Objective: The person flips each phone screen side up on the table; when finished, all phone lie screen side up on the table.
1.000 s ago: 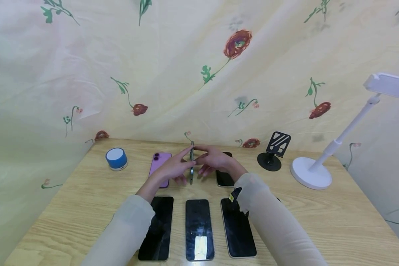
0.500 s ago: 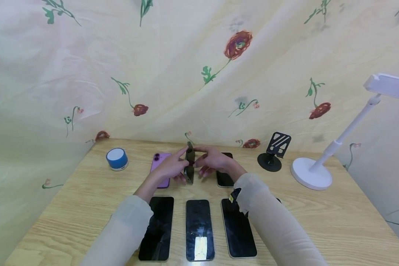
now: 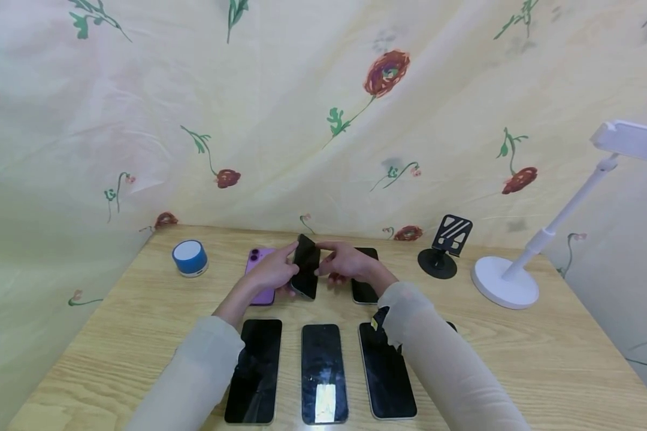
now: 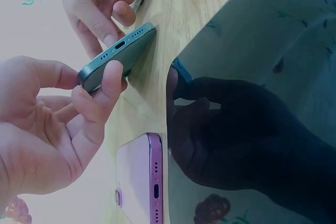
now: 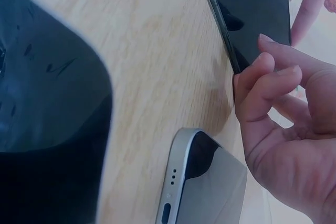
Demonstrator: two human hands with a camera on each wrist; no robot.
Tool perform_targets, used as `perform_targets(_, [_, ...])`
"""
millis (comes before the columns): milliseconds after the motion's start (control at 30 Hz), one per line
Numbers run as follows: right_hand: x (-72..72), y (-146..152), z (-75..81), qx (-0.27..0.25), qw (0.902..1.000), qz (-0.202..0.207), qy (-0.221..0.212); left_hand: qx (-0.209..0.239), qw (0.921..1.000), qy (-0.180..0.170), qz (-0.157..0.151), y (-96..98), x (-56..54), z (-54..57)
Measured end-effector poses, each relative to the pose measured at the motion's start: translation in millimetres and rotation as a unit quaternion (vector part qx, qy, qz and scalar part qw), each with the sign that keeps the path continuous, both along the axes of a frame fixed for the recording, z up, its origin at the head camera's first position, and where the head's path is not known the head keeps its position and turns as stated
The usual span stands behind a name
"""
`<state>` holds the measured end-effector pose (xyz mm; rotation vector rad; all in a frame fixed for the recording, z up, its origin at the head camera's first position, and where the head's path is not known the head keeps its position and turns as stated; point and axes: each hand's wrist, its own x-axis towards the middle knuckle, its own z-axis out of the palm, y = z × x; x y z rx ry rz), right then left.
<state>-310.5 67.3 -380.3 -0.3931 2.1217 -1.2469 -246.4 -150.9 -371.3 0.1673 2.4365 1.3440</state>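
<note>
Both hands hold a dark-green-edged smartphone between them at the back of the table. It is tilted, with its dark screen showing in the head view. My left hand pinches its left long side; in the left wrist view, the fingers lie against the phone near its port end. On the other side, my right hand grips the edge, and in the right wrist view its thumb reaches the screen. A purple phone lies partly under the left hand. Beside the right hand lies another black-screened phone.
Nearer on the wooden table lie a left phone, a middle phone and a right phone. A blue-and-white cylinder stands left. A black stand and a white lamp-like stand stand right.
The held phone has turned from standing on its long edge to a tilt with the screen visible. My left hand has shifted slightly left and down; the right hand has barely moved.
</note>
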Motion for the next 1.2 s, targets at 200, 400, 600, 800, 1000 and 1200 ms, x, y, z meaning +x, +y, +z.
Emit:
perform_targets(200, [-1.4, 0, -1.3, 0.015, 0.9999, -0.001, 0.008, 0.004, 0.9998, -0.01, -0.014, -4.4, -0.8, -1.5])
perform_targets(400, [-3.0, -2, -2.4, 0.038, 0.9989, 0.001, 0.028, 0.01, 0.9984, -0.025, -0.049, -10.3, 0.1, 0.8])
perform_targets(600, [-3.4, -5, -2.6, 0.063, 0.997, -0.004, 0.045, -0.017, 0.9964, -0.042, -0.072, -11.5, 1.7, 1.5])
perform_targets(800, [-4.9, -7, -2.1, 0.085, 0.9949, -0.006, 0.054, -0.046, 0.9963, -0.03, -0.066, -10.3, 1.7, -0.4])
perform_targets(1000, [-7.2, -5, -3.1, 0.105, 0.9929, -0.012, 0.056, -0.056, 0.9964, -0.021, -0.06, -8.7, 0.6, -5.2])
perform_targets(1200, [-8.0, -3, -1.7, 0.102, 0.9937, -0.011, 0.046, -0.04, 0.9969, -0.022, -0.065, -5.5, -0.6, -10.3])
